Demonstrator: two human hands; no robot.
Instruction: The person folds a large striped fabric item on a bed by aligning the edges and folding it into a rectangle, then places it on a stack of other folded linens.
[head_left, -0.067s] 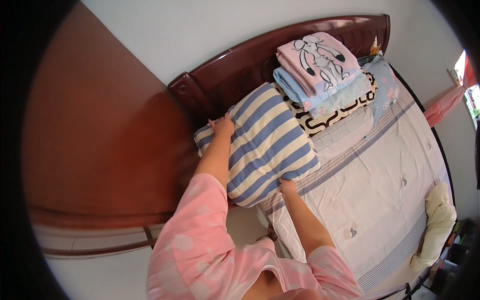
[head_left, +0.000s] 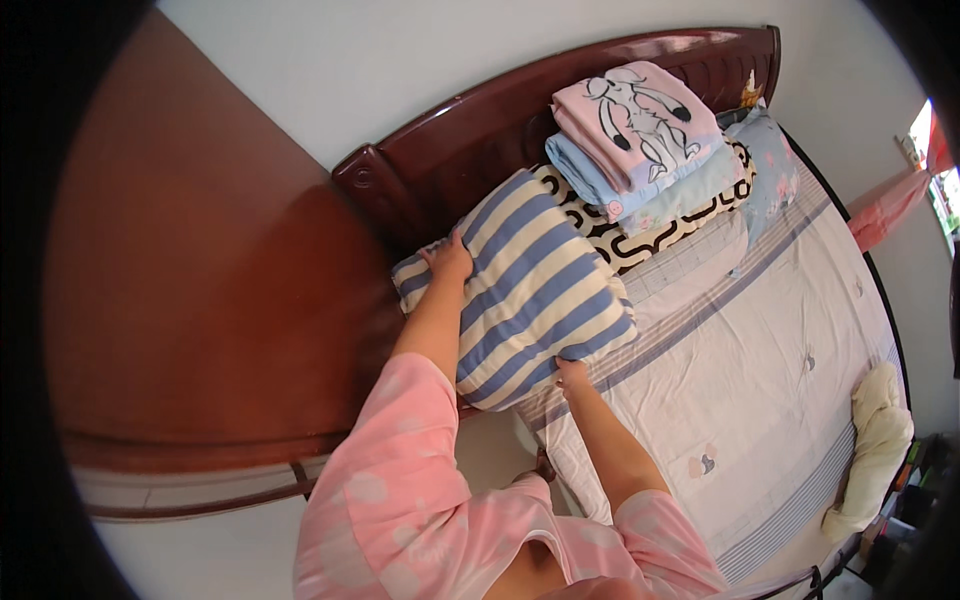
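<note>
A thick folded quilt (head_left: 535,280) with blue and cream stripes lies at the near left corner of the bed, by the headboard. My left hand (head_left: 450,260) is closed on its left part, with the fingers partly hidden in the folds. At the quilt's near right edge, my right hand (head_left: 572,372) grips the cloth, its thumb on top and its other fingers hidden beneath. Right beside the quilt stands a stack: a black-and-cream patterned folded blanket (head_left: 660,242) below, and a pink folded blanket (head_left: 630,120) with a cartoon figure on top.
A dark red wooden headboard (head_left: 480,115) runs along the wall. The bed sheet (head_left: 730,370) is pale with grey stripes. A blue floral pillow (head_left: 770,165) lies behind the stack, a cream bundled cloth (head_left: 868,450) at the far right edge. A large brown wooden panel (head_left: 200,280) stands at left.
The quilt's top edge has shifted slightly away from the stack, showing more of the patterned blanket. Both hands keep their hold, the left moving a little to the right.
</note>
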